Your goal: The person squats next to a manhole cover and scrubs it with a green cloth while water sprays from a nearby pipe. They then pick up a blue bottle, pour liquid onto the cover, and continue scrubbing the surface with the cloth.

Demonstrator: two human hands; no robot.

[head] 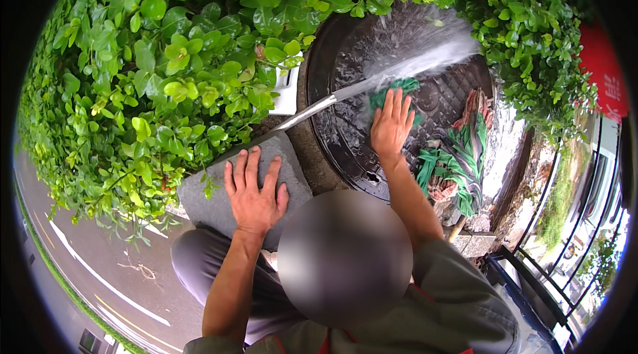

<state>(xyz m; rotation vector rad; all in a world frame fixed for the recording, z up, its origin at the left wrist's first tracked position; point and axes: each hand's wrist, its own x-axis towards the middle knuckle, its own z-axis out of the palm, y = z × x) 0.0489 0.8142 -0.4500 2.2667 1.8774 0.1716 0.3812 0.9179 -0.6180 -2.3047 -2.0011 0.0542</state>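
Observation:
My left hand lies flat with spread fingers on a grey stone slab. On the round dark manhole cover, my right hand rests its fingers against a wet green cloth, partly hidden under them. A strong jet of water crosses the cover just beyond the fingers and splashes at its far right. To the right of my right forearm lies a mop head of green, dark and reddish cloth strips, with a wooden handle at its lower end.
Leafy green hedge surrounds the far and left sides of the cover. A white object with a slot stands at its left. Black metal railings and a red banner bearing writing are at the right. A road runs at lower left.

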